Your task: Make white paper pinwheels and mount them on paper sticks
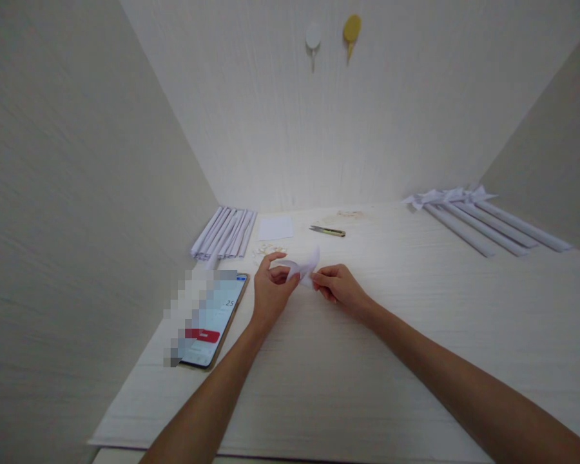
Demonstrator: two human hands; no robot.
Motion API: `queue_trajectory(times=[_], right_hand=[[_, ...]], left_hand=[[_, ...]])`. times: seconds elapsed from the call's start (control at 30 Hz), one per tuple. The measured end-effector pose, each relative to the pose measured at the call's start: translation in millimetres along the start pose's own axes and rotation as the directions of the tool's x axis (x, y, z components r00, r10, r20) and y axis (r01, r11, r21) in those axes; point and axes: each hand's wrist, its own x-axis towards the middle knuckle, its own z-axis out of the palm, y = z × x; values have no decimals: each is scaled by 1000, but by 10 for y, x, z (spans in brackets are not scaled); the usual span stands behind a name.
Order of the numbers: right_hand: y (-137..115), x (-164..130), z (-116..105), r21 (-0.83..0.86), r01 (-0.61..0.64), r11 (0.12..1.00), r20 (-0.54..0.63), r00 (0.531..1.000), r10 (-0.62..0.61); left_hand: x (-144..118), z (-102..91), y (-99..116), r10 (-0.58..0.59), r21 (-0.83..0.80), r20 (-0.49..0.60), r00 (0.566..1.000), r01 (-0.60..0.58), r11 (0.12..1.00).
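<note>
Between my two hands, above the white tabletop, is a folded piece of white paper [305, 269] with pointed, curling flaps. My left hand [274, 287] pinches its left side, thumb in front and index finger raised behind. At the paper's right edge, my right hand [337, 285] grips it between thumb and fingertips. Just beyond my left hand lies a small loose heap of pale rubber bands or loops [269, 250], too blurred to be sure. A square of white paper [275, 228] rests flat behind that heap. Thread snips [327, 231] lie to its right.
Rolled paper sticks [225, 233] are stacked at the back left. More paper rolls with folded, pointed tops [483, 222] lie at the back right. A phone [215, 322] with a lit screen sits left of my left hand. White and yellow round hooks [352, 29] are on the back wall.
</note>
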Motion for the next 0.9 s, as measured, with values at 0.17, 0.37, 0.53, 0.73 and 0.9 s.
queue_trajectory(times=[0.17,0.37,0.53,0.73,0.9], right_hand=[[10,-73,52,-419,288,861,-154,912,-380],[-37,-31,27,-120,24,992,-64,997,-32],[-9,-38,30,-241,158,958,-120,974,-191],[-11,-48,56,-114,72,991,-81,993,-82],[-41,-41,19,-23,-30,999,-17,999,30]], left_hand=[[3,-16,-8,-7,33,15,1000,6,999],[1,-9,7,-10,2,20,1000,10,1000],[1,-7,0,-20,-3,24,1000,20,1000],[8,-14,21,-3,-12,39,999,3,1000],[-2,-4,56,-7,-24,55,998,9,1000]])
